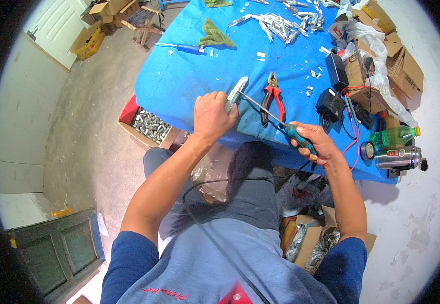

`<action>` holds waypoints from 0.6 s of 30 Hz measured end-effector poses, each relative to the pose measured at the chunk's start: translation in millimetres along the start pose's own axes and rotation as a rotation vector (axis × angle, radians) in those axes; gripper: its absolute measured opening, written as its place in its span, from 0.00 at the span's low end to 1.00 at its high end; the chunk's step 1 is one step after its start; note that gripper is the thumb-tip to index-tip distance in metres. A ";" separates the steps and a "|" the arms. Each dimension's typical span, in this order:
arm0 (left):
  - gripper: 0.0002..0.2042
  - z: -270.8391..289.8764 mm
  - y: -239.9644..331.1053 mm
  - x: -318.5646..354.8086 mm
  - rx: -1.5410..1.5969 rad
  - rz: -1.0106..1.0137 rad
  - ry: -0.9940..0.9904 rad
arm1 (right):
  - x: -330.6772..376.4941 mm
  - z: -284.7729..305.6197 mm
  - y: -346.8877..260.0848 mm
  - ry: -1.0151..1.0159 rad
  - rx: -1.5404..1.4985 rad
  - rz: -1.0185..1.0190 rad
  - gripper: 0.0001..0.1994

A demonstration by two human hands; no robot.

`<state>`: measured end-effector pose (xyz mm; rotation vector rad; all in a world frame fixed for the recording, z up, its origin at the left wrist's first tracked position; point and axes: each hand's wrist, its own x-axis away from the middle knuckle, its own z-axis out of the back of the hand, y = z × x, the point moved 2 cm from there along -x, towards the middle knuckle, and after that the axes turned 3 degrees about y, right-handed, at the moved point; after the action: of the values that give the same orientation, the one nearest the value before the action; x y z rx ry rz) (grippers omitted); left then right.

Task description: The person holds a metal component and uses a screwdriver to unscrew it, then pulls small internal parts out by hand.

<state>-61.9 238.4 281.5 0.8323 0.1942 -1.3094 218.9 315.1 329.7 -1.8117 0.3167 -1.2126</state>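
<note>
My left hand (212, 115) is closed around a slim silver metal part (237, 89), whose far end sticks out past the fingers. A screwdriver (301, 138) with a teal and black handle is gripped in my right hand (319, 145). Its long shaft slants up and left, and the tip meets the metal part or lies right beside it; I cannot tell which. Between my hands, just beyond the shaft, lie combination pliers (272, 99) with red and black handles, jaws pointing away. All this is at the near edge of a table covered with blue cloth (172, 76).
Silver parts (281, 26) are heaped at the back, near a green rag (216, 34) and a blue-handled screwdriver (189, 49). Black power boxes (330, 104), a green bottle (393, 136) and a steel flask (398, 158) stand right. A box of metal pieces (151, 125) sits below left.
</note>
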 end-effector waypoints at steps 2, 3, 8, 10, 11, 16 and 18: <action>0.13 0.2 -1.4 0.3 -0.012 -0.006 0.007 | 1.1 -2.7 -3.6 0.052 0.096 0.029 0.17; 0.13 0.1 -1.8 -0.2 -0.002 -0.006 0.011 | 0.7 -2.0 -4.7 0.085 0.263 0.162 0.16; 0.14 -1.1 -1.0 0.8 0.004 -0.002 0.026 | 3.2 -8.7 -0.2 0.204 0.945 0.920 0.17; 0.14 0.5 -1.1 0.9 0.014 -0.006 0.026 | 4.5 -6.9 1.1 0.201 0.936 0.861 0.19; 0.14 1.0 -1.2 0.6 0.020 -0.008 0.027 | 2.5 -5.0 3.5 0.191 0.901 0.862 0.19; 0.14 -0.3 -2.0 0.8 0.029 -0.010 0.033 | -3.7 -0.5 5.9 0.127 0.497 0.417 0.17; 0.14 -0.7 -2.2 1.3 0.039 -0.011 0.035 | -5.7 1.9 4.1 0.074 0.318 0.305 0.17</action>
<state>-63.3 237.9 279.4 0.8885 0.2021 -1.3127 218.7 317.4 322.8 -1.3916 0.4015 -1.0495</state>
